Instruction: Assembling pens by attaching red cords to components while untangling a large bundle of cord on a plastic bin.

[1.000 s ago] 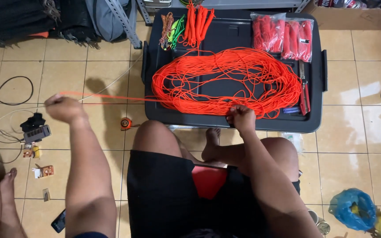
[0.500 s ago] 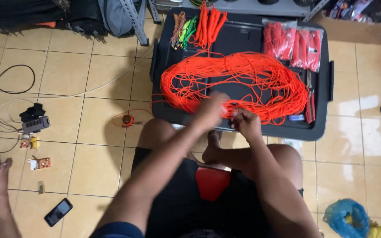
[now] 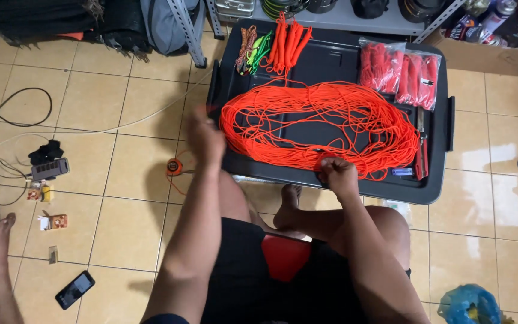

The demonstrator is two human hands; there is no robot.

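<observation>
On the tiled floor, the right hand is closed on orange cord at the tray's near edge. The blurred left hand seems to pinch a strand; the cord pile spreads rightward across the black tray.

The left hand was motion-blurred, so its grip on the loose orange cord could not be told. The blue plastic bag at near right and the grey metal shelf at far were cut off by the edges.
</observation>
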